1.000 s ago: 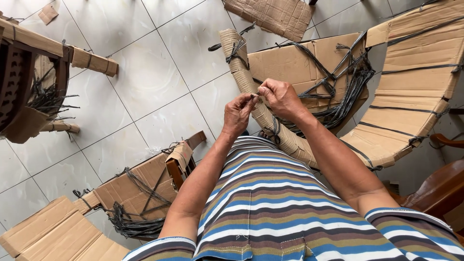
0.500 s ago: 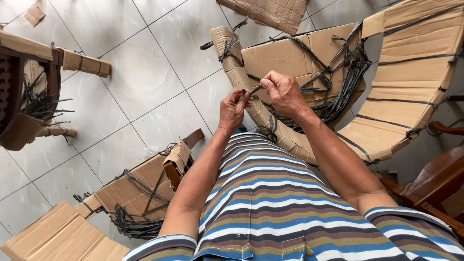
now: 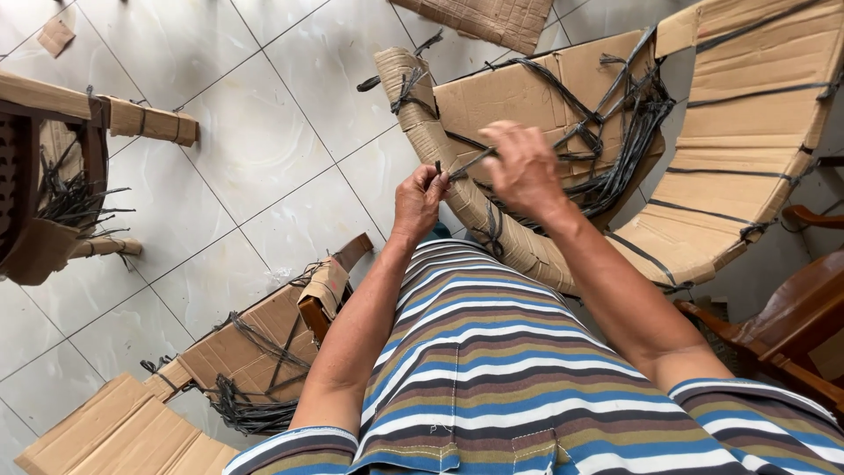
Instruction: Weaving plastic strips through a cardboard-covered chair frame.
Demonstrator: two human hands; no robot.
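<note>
From the head camera, your left hand (image 3: 418, 200) pinches one end of a dark strap (image 3: 466, 164), grip closed on it. Your right hand (image 3: 525, 170), blurred, closes on the other end. The strap hangs taut between them, above the cardboard-wrapped chair arm (image 3: 440, 141) over the tiled floor (image 3: 264, 158).
</note>
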